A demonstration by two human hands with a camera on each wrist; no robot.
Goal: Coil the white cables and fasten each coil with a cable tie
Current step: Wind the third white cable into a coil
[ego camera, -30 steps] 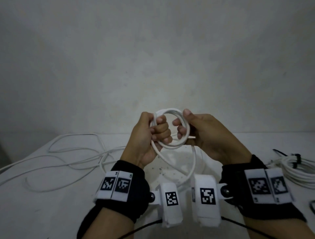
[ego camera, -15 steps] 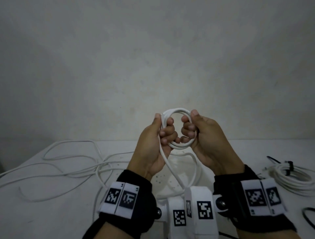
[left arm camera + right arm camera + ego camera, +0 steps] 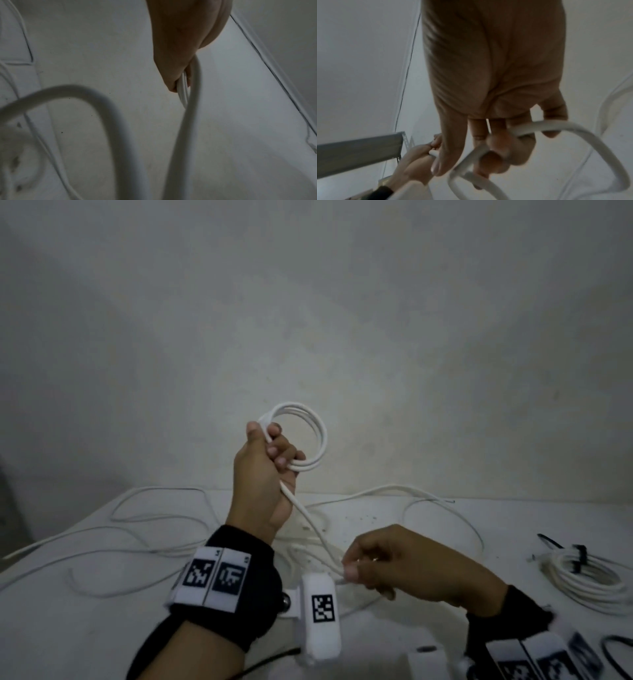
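1. Pale wall [image 3: 308, 302] behind, white table [image 3: 85, 628] below, loose cables strewn across it.
2. Left hand [image 3: 263, 484] raised, fingers curled tight round the coil [image 3: 308, 436], a few loops held upright above the table.
3. Right hand [image 3: 394, 566] low, thumb and fingers pinching the tail [image 3: 308, 518] that runs down from the coil.
4. Looks light, springy, smooth: likely to unwind if let go. Best gripped where the loops cross, tail fed under gentle tension.
5. Far right, a finished coil [image 3: 579, 580] flat on the table, dark tie [image 3: 577, 558] round it.
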